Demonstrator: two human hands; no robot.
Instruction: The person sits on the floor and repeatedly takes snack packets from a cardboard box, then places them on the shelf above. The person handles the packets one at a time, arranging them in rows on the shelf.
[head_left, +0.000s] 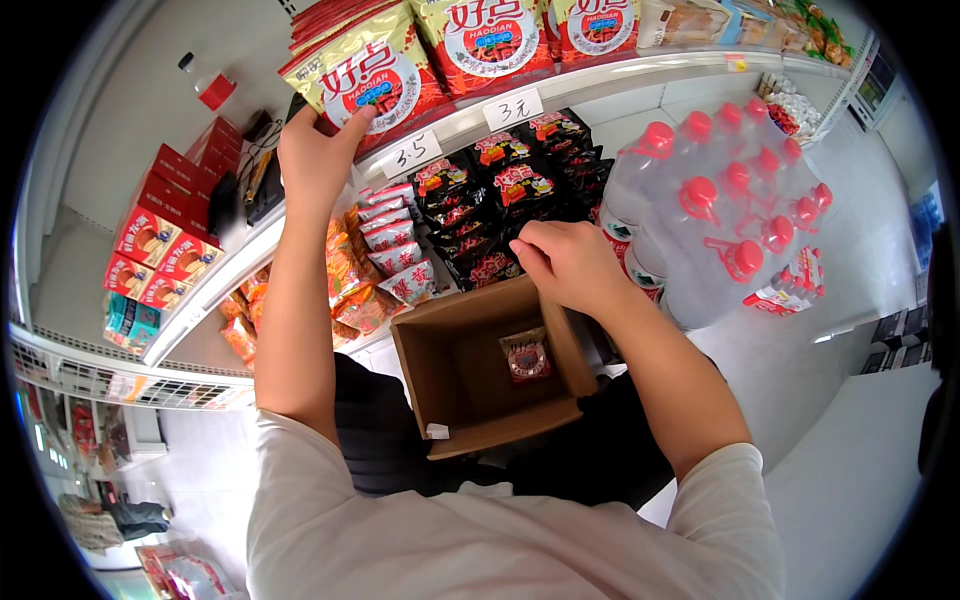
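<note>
My left hand (319, 154) grips the lower left corner of a red-and-gold snack bag (375, 82), the front one of a row on the upper shelf. Its thumb presses the bag's face, and its fingers pass out of sight around the edge. Curled above the far right corner of an open cardboard box (469, 439) is my right hand (574, 266). Whether it grips the rim is hidden. The box stands between my knees. One small red-and-gold packet (525, 356) lies inside it, and a white scrap (437, 431) shows at its near left corner.
Black snack packets (517, 180), white packets (390, 244) and orange packets (352, 292) fill the lower shelf. Wrapped clear bottles with red caps (701, 195) stand close on the right. Red boxes (161, 232) sit on the left shelf. A person's legs (139, 519) show at lower left.
</note>
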